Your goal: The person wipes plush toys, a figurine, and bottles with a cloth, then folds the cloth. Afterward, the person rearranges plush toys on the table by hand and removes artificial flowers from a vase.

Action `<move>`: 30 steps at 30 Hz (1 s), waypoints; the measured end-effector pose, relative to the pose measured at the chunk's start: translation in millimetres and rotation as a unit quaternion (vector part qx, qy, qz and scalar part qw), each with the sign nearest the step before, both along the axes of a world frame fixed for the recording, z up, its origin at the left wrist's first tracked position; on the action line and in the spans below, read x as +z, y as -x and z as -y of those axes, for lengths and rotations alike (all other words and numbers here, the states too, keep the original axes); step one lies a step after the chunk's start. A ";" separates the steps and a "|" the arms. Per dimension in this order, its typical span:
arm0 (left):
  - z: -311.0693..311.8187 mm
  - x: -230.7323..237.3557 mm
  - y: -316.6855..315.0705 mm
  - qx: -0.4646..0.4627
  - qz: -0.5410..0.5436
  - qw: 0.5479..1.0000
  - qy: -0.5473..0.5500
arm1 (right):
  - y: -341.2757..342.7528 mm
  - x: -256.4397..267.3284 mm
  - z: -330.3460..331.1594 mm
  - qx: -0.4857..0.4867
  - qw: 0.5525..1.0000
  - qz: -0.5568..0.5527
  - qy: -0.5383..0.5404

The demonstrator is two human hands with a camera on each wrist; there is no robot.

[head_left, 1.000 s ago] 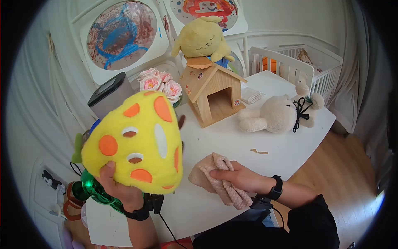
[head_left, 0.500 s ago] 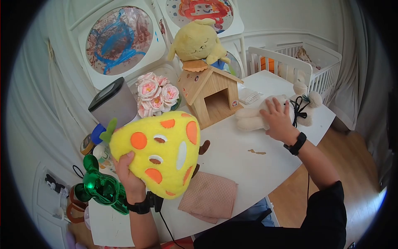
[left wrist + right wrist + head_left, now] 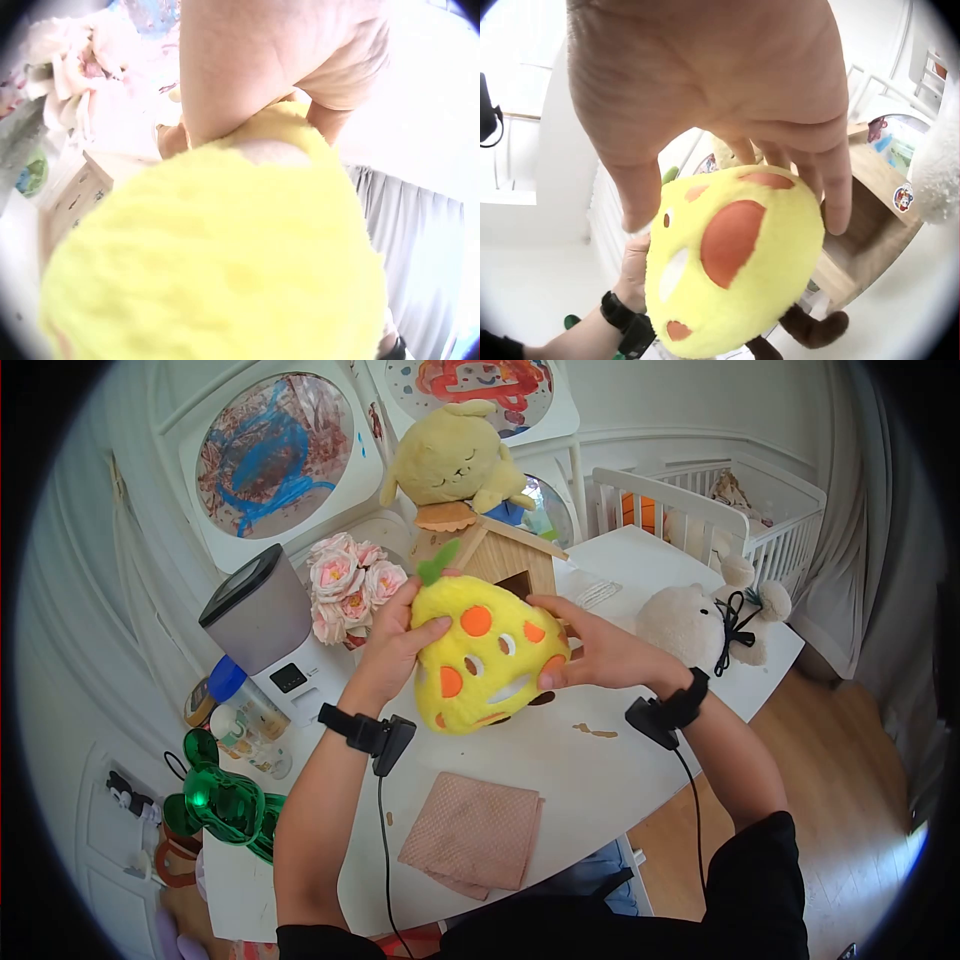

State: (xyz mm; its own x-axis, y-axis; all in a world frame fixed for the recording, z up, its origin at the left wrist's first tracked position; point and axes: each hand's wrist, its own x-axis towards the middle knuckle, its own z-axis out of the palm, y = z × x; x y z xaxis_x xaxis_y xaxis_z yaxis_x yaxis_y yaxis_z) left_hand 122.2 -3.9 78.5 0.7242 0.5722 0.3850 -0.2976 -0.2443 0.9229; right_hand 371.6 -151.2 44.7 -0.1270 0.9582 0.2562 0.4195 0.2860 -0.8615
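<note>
Both hands hold a yellow plush toy (image 3: 500,645) above the table in the head view; it has orange spots, a stitched face, a green leaf and dark legs. My left hand (image 3: 388,650) grips its leaf end, thumb on the front. My right hand (image 3: 605,648) holds the opposite side, thumb in front and fingers round the back edge. In the right wrist view the toy (image 3: 735,262) lies between thumb and fingers. A folded pink cloth (image 3: 478,832) lies on the table below. To the right rests a cream plush toy (image 3: 685,625) with a black bow.
Behind the yellow toy stands a wooden house (image 3: 540,567) with a dog plush (image 3: 445,465) on its roof. Pink flowers (image 3: 350,585), a grey-and-white appliance (image 3: 262,610), bottles (image 3: 245,735) and a shiny green figure (image 3: 225,790) line the left. A white crib (image 3: 760,530) stands behind right.
The pink cloth has left the right hand and lies on the table. After touching the cream plush, the right hand has come to the yellow toy, which has moved right and farther from me.
</note>
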 end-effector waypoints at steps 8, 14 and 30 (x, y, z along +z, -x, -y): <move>-40.4 -58.5 -32.9 0.132 -0.090 0.982 -0.098 | -15.8 -58.8 -81.2 -0.108 0.986 0.125 0.017; -43.5 -104.9 -23.5 0.179 -0.255 0.944 -0.110 | -39.3 -57.7 -99.9 -0.158 0.980 0.121 0.028; -43.2 -119.8 -49.6 0.254 -0.150 0.933 -0.207 | -46.5 -62.3 -113.3 -0.252 0.942 0.219 -0.008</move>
State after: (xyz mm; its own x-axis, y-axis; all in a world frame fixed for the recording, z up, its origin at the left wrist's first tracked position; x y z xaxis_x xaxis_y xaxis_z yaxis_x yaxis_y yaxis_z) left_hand 171.8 39.3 -41.3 0.5114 0.7176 0.4728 0.2097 -0.6378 0.7411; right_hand 418.1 -38.0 -17.6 0.2465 0.9218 0.2993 0.8203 -0.0339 -0.5710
